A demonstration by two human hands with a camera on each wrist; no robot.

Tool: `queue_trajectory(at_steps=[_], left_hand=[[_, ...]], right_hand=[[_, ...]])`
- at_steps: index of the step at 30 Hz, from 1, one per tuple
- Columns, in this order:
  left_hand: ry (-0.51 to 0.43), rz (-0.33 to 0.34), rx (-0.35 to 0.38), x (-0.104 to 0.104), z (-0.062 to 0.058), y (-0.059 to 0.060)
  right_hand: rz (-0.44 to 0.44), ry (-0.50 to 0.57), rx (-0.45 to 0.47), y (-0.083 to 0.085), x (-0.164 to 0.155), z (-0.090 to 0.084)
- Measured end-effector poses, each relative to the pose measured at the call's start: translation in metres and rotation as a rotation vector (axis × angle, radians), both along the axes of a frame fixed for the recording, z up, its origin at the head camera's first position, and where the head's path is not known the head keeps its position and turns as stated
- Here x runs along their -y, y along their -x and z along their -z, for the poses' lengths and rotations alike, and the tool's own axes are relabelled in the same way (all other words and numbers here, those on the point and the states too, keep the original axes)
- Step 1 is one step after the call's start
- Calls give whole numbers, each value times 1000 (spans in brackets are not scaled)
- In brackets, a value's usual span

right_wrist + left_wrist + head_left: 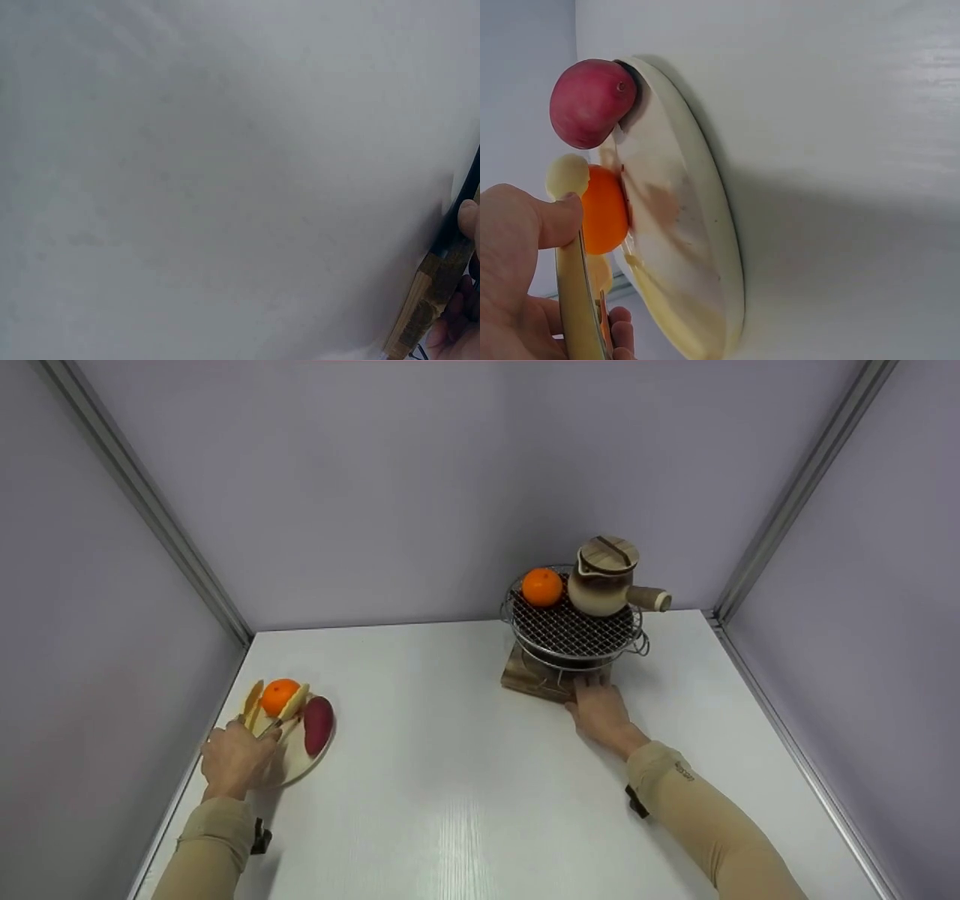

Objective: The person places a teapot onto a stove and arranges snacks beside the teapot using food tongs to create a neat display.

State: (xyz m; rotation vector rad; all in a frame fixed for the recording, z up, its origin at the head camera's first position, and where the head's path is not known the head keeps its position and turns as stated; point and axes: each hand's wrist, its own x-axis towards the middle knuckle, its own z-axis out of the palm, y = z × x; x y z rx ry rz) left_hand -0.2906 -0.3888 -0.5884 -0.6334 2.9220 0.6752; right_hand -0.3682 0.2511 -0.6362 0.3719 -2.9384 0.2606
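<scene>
My left hand (234, 757) holds a pair of tongs (581, 300) with pale, wide tips over a cream plate (292, 769) at the table's left edge. The tips stand on either side of an orange mandarin (279, 695). Beside it on the plate lies a dark red sweet potato (318, 725). At the right, my right hand (602, 712) grips the front right of a wooden board (534, 676), its thumb at the front edge. A round wire grill (566, 634) stands on that board, bearing another mandarin (541, 587) and a lidded teapot (600, 589).
The teapot's side handle (649, 598) juts to the right beyond the grill's rim. Wire loops (639, 643) stick out at the grill's sides. Grey walls (405, 495) close in the white table (442, 735) at the back and both sides.
</scene>
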Motion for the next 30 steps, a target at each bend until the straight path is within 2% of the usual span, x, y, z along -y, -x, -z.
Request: queue_trajectory(at_steps=[11, 17, 30], left_hand=[[-4, -20, 9, 4, 8, 0], [-12, -32, -13, 4, 11, 0], [-12, -33, 20, -4, 2, 0]], right_hand=[[6, 3, 12, 1, 1, 0], [12, -12, 47, 0, 1, -2], [17, -12, 61, 0, 1, -2]])
